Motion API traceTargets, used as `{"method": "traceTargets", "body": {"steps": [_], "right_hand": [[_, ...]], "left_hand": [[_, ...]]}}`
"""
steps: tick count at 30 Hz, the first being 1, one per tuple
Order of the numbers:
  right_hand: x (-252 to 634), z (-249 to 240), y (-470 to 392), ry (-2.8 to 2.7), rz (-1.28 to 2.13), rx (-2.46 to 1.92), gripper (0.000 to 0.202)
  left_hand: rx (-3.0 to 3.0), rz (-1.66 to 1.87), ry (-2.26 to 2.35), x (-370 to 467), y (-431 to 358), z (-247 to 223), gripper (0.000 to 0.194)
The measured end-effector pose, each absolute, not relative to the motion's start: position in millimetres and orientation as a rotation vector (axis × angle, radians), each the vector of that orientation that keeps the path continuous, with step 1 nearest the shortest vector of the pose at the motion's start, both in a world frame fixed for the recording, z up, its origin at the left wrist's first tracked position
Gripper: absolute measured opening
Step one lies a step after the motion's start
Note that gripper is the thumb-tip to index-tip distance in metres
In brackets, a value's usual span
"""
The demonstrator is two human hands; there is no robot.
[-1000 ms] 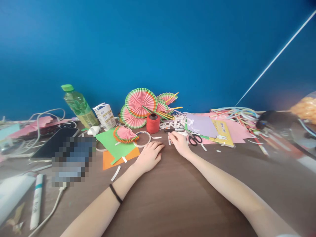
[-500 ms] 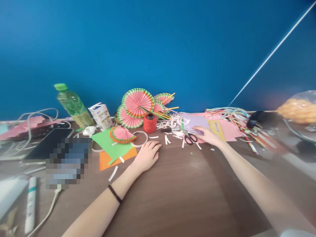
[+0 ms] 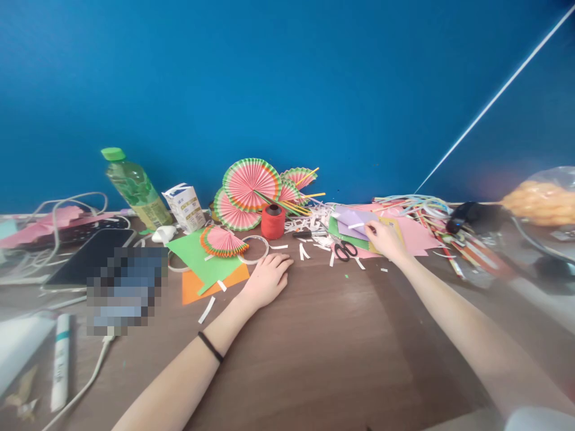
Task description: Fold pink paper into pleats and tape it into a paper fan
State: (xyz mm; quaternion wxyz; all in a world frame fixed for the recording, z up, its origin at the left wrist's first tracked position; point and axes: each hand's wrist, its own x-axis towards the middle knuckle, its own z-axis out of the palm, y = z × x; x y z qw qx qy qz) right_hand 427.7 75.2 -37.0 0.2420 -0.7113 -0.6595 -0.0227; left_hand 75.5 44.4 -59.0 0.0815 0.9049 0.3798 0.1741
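Note:
My left hand lies flat on the table with its fingers stretched out, beside a roll of tape. My right hand pinches the near edge of a purple paper sheet, which curls up from the stack. Under it shows green paper, and a yellow label is partly hidden behind the hand. Black-handled scissors lie just left of that hand. Between my hands stands a red spool of thread, with pleated paper fans behind it.
Green paper with an orange-edged folded fan lies at left. Beyond are a carton, a green bottle, a tablet and cables. Paper scraps are scattered around. Straws and a bagged snack are at right.
My right hand has lifted the purple sheet's near edge and drawn it slightly right, exposing green paper beneath. My left hand stays in place.

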Motion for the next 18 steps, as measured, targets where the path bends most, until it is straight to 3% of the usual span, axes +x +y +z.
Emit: {"method": "traceTargets", "body": {"steps": [7,11,18], "right_hand": [[428.2,-31.6,77.4,-1.674,-0.096,-1.891,0.029],[420.2,-38.4,80.4,-1.798,-0.049,-1.806,0.02],[373.4,-46.3,96.7,-1.927,0.046,-1.698,0.03]], "left_hand": [[2.722,0.546,1.126,75.4,45.3,-62.9,0.037],[2.712,0.544,1.135,75.9,45.0,-61.8,0.037],[2.703,0.552,1.124,75.6,44.7,-62.7,0.036]]}}
